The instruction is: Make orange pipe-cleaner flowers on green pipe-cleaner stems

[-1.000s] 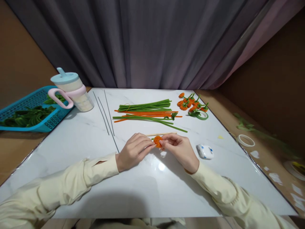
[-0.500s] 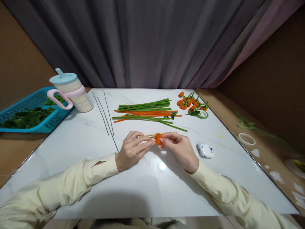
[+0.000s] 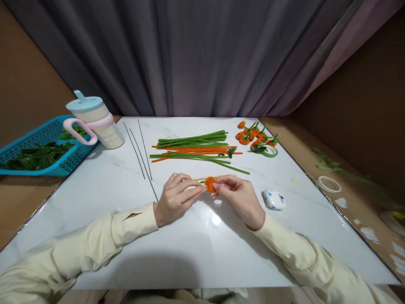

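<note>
Between my two hands is a small orange pipe-cleaner flower [image 3: 210, 184], fuzzy and rounded. My right hand [image 3: 242, 197] pinches its right side between thumb and fingers. From the left, the fingertips of my left hand [image 3: 179, 196] close on the flower's other edge. A short green piece [image 3: 202, 182] shows just behind the left fingertips; whether it joins the flower is hidden. Behind the hands a thin pale stick [image 3: 198, 178] lies on the table. Under the flower sits a small white scrap [image 3: 217, 203].
Green pipe cleaners [image 3: 193, 140] and orange pipe cleaners [image 3: 196, 149] lie beyond the hands. Finished orange flowers [image 3: 252, 135] and green tape [image 3: 270, 152] are back right. A white case [image 3: 274, 200] is right; a tumbler [image 3: 95, 122], blue basket [image 3: 60, 169] and thin wires [image 3: 137, 153] are left.
Both hands keep the same pinch on the orange flower. The whole view has shifted very slightly; nothing else visibly differs.
</note>
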Available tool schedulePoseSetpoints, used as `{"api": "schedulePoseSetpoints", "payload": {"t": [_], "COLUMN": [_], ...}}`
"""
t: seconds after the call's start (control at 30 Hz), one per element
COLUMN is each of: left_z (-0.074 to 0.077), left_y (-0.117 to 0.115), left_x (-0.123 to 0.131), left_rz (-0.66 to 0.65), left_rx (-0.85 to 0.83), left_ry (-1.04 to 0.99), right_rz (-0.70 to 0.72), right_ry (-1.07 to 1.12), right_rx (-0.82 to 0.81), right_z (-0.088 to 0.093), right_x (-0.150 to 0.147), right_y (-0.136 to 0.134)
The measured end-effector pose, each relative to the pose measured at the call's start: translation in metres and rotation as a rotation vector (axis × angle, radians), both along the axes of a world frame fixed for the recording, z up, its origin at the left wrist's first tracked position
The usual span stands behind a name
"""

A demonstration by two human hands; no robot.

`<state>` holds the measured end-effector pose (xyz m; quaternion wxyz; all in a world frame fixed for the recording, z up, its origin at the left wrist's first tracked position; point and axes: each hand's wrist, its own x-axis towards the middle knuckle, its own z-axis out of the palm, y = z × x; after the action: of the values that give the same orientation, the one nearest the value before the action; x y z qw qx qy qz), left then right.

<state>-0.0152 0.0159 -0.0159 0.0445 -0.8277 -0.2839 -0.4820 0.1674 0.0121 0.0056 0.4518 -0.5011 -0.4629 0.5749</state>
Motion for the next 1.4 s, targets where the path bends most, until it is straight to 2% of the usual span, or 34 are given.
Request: {"api": "schedulePoseSetpoints", "payload": {"t": [0.7, 0.83, 1.03, 1.27, 1.33, 1.4], "left_z": [-0.0010, -0.0041, -0.0053, -0.0061, -0.0038, 0.0008], "left_y": [0.0004, 0.0015, 0.0022, 0.0022, 0.0018, 0.0016], "left_x": [0.0005, 0.0006, 0.0023, 0.0027, 0.0034, 0.0043], "left_rz": [0.077, 0.019, -0.119, -0.185, -0.190, -0.172], "left_rx": [0.027, -0.055, -0.202, -0.187, -0.281, -0.446], "left_ry": [0.027, 0.008, -0.127, -0.165, -0.198, -0.239], "right_rz": [0.001, 0.008, 0.024, 0.046, 0.040, 0.032], "right_ry": [-0.044, -0.045, -0.027, -0.016, -0.027, -0.055], "right_rx": [0.030, 0.034, 0.034, 0.030, 0.038, 0.046], "right_z": [-0.0029, -0.0038, -0.0047, -0.0034, -0.0033, -0.0031], "right_x": [0.0010, 0.0019, 0.0021, 0.0016, 0.0017, 0.0017], "right_y": [0.0002, 0.0008, 0.0014, 0.0011, 0.0012, 0.0009]}}
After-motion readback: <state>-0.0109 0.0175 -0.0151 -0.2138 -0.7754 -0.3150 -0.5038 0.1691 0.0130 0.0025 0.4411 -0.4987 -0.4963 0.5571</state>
